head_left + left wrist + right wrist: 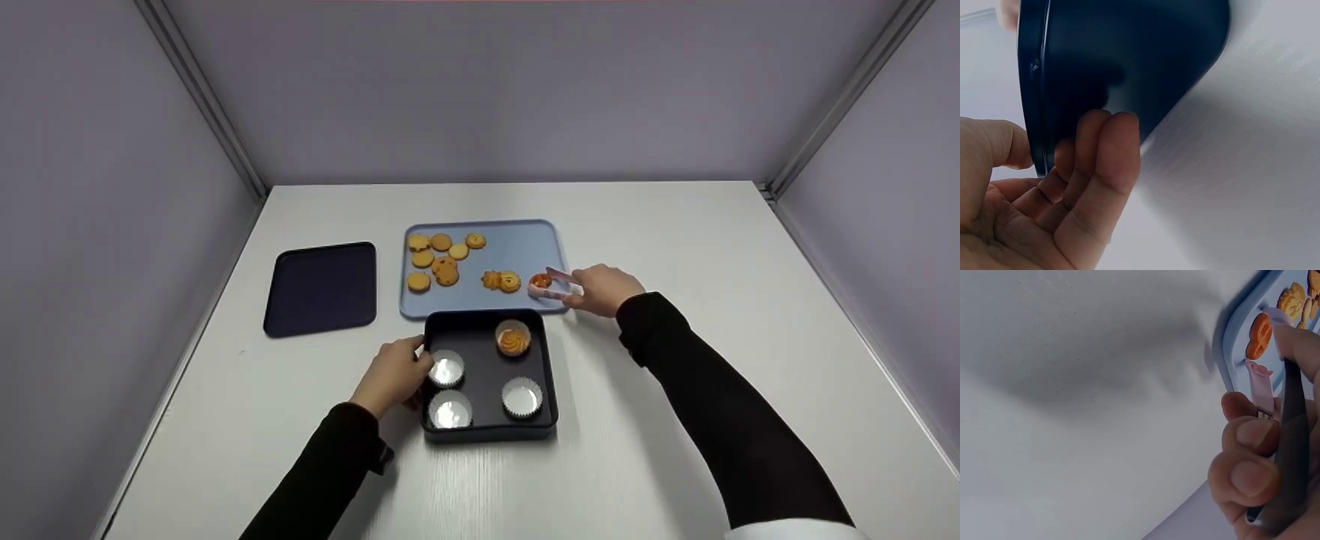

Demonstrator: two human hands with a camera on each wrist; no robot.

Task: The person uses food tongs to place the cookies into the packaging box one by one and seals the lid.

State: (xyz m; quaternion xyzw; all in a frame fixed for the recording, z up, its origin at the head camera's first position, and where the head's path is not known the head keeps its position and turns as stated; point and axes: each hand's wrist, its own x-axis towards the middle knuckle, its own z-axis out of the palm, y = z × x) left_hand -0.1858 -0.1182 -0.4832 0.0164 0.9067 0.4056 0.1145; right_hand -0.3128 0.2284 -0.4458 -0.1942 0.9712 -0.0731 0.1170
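My left hand (394, 371) grips the left wall of a dark square baking tin (489, 433), with the thumb at its rim and the fingers against its outside. Inside the tin stand several paper cups; the back right cup holds a swirled cookie (514, 343). My right hand (609, 290) holds pink-tipped tongs (1261, 385) with a dark handle. The tongs' tips lie apart on either side of an orange-brown pretzel-shaped cookie (1260, 336) on the blue tray (517, 244). Whether the tips touch the cookie I cannot tell.
Round and scalloped cookies (442, 243) are grouped on the tray's left half, and flower-shaped cookies (500, 281) near its front middle. A dark flat tray (322, 289) lies at the left of the white table (667, 225). Grey panels (480, 90) enclose the back and sides.
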